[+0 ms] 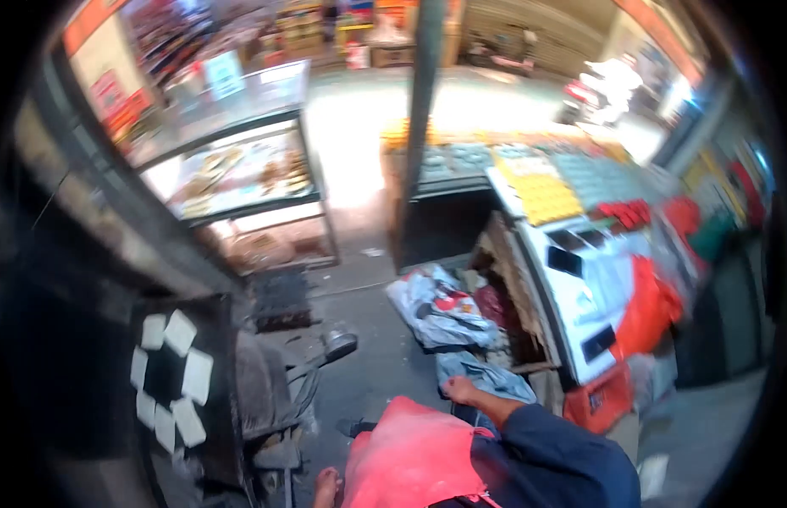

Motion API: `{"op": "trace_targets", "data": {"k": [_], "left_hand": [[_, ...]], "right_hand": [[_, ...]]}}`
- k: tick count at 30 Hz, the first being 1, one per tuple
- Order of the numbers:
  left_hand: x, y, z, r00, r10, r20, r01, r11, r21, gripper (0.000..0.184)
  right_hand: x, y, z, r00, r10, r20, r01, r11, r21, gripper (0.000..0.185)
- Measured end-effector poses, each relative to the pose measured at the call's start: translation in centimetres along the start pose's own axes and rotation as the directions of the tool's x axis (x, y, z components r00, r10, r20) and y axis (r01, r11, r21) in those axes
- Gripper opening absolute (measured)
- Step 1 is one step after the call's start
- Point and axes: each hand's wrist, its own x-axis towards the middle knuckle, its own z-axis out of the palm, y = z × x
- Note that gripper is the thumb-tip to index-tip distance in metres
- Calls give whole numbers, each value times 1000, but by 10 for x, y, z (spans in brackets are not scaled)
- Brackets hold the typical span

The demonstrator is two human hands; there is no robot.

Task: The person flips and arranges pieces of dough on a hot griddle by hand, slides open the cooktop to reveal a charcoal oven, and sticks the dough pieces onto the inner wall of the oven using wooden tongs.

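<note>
At the lower middle, beside the pink-red apron (406, 453), my right hand (460, 389) is out in front of a dark sleeve. Its fingers are curled in, with nothing seen in them. A grey plastic bag (492, 379) lies right behind and beside it; whether they touch is unclear. My left hand (327, 484) hangs low at the bottom edge, left of the apron; its fingers are small and blurred. Several flat white pieces (197, 376) lie in a rough ring on a dark surface (215, 339) at the left.
A white table (571, 326) at the right bears phones (565, 261), yellow goods (546, 197) and red bags (647, 309). Stuffed bags (444, 309) lie on the floor beside it. A glass display case (249, 173) stands at the back left, with a pole (420, 102) near the middle.
</note>
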Motion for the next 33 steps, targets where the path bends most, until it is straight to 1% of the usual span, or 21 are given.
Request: {"op": "trace_targets", "data": {"k": [1,2,3,4,5,6,8,9,11,12,14,20,21,22,23,24,25,26,28,30,33], "left_hand": [[20,-8,3,1000,10,22,-8,997,-76,12],[54,-28,-2,998,24,55,-22,999,-39,12],[90,-50,-10,996,-42,82,41,999,24,26],[89,-37,-7,989,-111,95,104,991,79,41],[86,-25,-13,973,-196,119,166,960,225,57],[77,-5,-7,974,-192,122,161,960,230,57],[46,43,18,995,19,95,-22,999,28,20],[38,57,25,995,74,61,-74,997,-6,16],[57,60,25,990,112,83,-112,994,-5,19],[63,58,25,984,148,104,-148,989,-7,21],[47,73,30,988,133,81,-133,991,-3,26],[33,45,15,970,243,-4,-243,970,17,29],[24,46,13,973,230,-24,-231,972,-40,28],[12,45,9,977,204,-61,-210,972,-107,27],[22,26,2,974,206,-98,-224,945,-240,26],[-16,57,-3,971,211,-111,-226,964,-139,25],[-17,52,-13,961,236,-143,-261,944,-201,26],[-16,45,-22,927,307,-216,-346,922,-175,26],[-27,56,-51,906,310,-288,-377,900,-216,29],[-33,66,-81,878,317,-359,-410,884,-223,30],[-23,67,-131,824,325,-464,-462,859,-221,27]], "right_hand": [[12,20,20,990,-137,-18,136,990,-26,30],[-14,-1,7,992,-126,-12,126,992,-20,28],[-20,-1,10,982,-189,11,189,978,-84,27],[-28,-2,6,984,-176,-4,175,982,-75,27],[-38,-3,2,986,-157,50,157,988,12,26],[-45,-4,-2,983,-147,106,137,986,95,25],[-44,11,-5,986,-103,134,93,993,75,25],[-41,28,0,996,-61,66,59,998,37,26],[-32,58,4,999,-26,-45,21,993,-115,27],[-32,69,1,999,-31,-39,26,992,-121,27],[-31,88,-2,988,135,-70,-136,991,-7,27],[-23,92,-2,986,156,55,-153,987,-51,23],[-22,82,0,996,85,8,-84,996,-35,19],[-7,86,10,996,44,80,-36,994,-105,19],[12,87,21,998,-28,61,31,999,-37,18],[26,90,34,994,-97,52,96,995,30,17],[28,75,33,991,-111,75,100,985,142,14],[4,22,13,978,-77,195,31,973,230,12],[10,-4,21,960,-102,260,4,936,351,9],[16,-20,31,949,-106,297,-17,923,384,5],[11,-55,35,936,-66,345,-36,959,281,4]]}}
